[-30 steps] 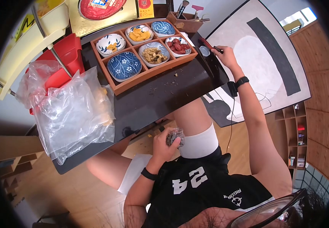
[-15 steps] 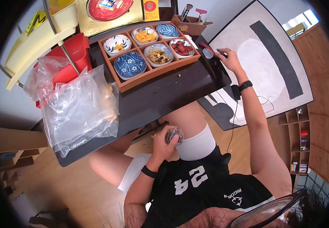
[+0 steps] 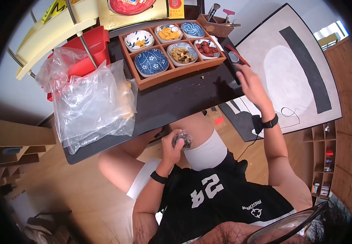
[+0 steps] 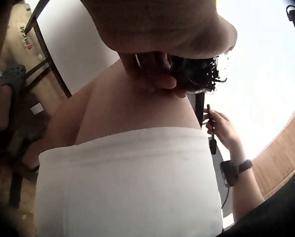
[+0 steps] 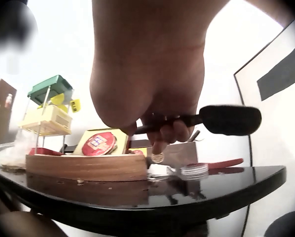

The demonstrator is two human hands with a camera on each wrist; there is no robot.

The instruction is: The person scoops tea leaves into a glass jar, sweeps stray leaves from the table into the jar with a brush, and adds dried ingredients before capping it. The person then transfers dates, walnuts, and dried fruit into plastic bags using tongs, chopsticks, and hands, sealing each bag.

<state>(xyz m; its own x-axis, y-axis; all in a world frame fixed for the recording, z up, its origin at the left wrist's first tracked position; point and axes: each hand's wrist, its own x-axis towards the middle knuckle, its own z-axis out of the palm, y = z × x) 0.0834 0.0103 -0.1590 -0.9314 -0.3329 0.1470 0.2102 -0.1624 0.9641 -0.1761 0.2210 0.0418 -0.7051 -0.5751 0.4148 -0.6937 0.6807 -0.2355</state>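
My left hand [image 3: 170,147] grips a small clear jar [image 3: 187,139] low over the lap, below the table's front edge. Dark, shredded bits show inside the jar [image 4: 196,74] in the left wrist view. At the table's right end, my right hand [image 3: 255,87] holds a black scoop [image 5: 231,120] by its thin handle, with the broad flat end sticking out past the fingers. Close beyond that hand lie a clear round lid [image 5: 194,172] and a long red item [image 5: 221,164] on the dark tabletop.
A wooden divided tray [image 3: 143,86] on the table [image 3: 159,103] holds several bowls, some with dried foods such as red dates [image 3: 207,49]. Clear plastic bags [image 3: 90,105] lie at left, beside a red bin [image 3: 98,44]. Dark crumbs dot the tabletop. A framed picture [image 3: 286,77] leans at right.
My right hand, with the scoop, has come back from beside the lid toward the table's near right edge. The head view has turned, shifting the tray rightward. My left hand still holds the jar.
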